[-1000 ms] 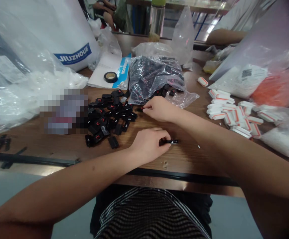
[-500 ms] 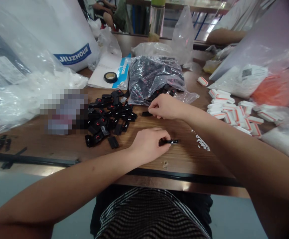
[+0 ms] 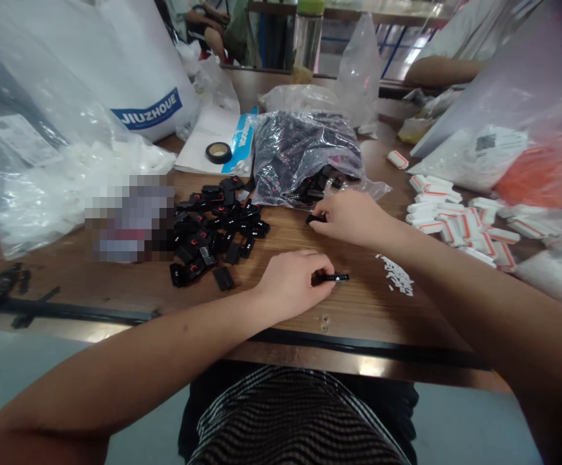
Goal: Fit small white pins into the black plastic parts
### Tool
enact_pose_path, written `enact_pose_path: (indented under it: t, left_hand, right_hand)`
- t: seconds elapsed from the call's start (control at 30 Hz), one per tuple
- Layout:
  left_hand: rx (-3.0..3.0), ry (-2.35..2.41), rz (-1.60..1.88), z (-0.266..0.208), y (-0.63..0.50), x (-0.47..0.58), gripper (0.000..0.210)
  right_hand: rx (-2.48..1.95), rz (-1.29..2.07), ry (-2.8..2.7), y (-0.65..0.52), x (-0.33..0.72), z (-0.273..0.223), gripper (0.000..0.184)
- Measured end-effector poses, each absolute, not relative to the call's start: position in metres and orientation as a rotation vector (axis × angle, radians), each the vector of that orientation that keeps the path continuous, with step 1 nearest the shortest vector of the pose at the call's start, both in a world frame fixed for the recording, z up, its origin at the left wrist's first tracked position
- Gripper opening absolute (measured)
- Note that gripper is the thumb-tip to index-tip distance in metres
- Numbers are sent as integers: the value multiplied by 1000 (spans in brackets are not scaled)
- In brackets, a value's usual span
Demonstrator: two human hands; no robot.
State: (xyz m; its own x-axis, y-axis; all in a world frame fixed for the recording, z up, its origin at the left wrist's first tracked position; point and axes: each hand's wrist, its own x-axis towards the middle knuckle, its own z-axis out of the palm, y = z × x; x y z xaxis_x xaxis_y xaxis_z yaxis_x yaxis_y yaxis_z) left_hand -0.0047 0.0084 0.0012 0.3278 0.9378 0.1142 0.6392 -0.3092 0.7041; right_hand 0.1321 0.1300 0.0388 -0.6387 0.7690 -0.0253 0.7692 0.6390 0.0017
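Near the table's front, my left hand (image 3: 296, 283) is closed around a black connector housing (image 3: 338, 278), whose row of small holes sticks out past the fingertips. A white spot shows on that row. Farther back, my right hand (image 3: 353, 216) pinches another black connector housing (image 3: 315, 219), partly covered by the fingers. Just behind the right hand lies a clear plastic bag (image 3: 305, 145) full of black housings, some showing at its mouth. To the left of both hands spreads a loose pile of black housings (image 3: 213, 232), several with red parts.
Tiny white pieces (image 3: 397, 276) lie beside my right forearm. White parts with orange stripes (image 3: 465, 219) are heaped at the right. A roll of black tape (image 3: 218, 152) rests on a booklet (image 3: 198, 139). Large plastic bags flank both sides; a bottle (image 3: 307, 39) stands behind.
My right hand has moved right and slightly toward me with the black connector housing. My left hand keeps its grip in about the same place. The view has shifted slightly.
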Motion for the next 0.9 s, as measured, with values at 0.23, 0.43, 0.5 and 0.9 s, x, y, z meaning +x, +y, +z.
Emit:
enact_pose_path:
  t: [0.23, 0.43, 0.5, 0.9]
  left_hand:
    - [2036, 1366, 729, -2, 9, -5, 7]
    - [2046, 1372, 732, -3, 9, -6, 8]
    - [2051, 1367, 723, -3, 9, -7, 8]
    - [2113, 1340, 690, -1, 9, -7, 5]
  right_hand:
    - [1428, -24, 2711, 133, 163, 42, 33]
    - [1597, -236, 2838, 125, 187, 54, 31]
    - [1660, -240, 2845, 120, 204, 58, 30]
    - [1966, -74, 2417, 79, 339, 47, 14]
